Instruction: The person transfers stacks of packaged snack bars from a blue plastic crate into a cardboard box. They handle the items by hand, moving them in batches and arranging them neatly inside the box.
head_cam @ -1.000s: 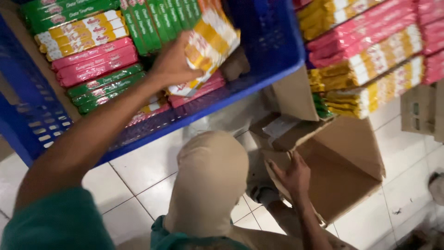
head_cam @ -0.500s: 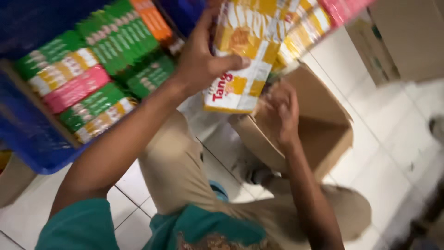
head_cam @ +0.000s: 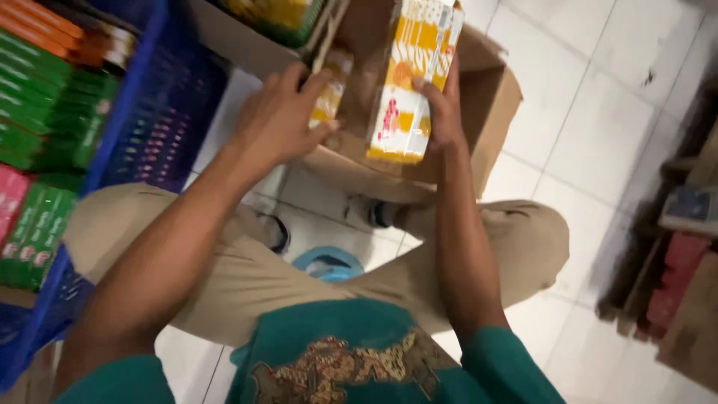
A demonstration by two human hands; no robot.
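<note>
- Right hand (head_cam: pixel 443 112): fingers clasped around a yellow-and-white packet (head_cam: pixel 410 82), held upright over the open cardboard box (head_cam: pixel 490 97).
- Left hand (head_cam: pixel 280 120): fingers curled on a smaller yellow packet (head_cam: pixel 330 90) at the box's left edge.
- Blue crate (head_cam: pixel 142 120): left of the box, holding green packs (head_cam: pixel 37 112).

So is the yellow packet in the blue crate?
No, the right hand holds the yellow packet up over the brown cardboard box, well apart from the blue crate.
</note>
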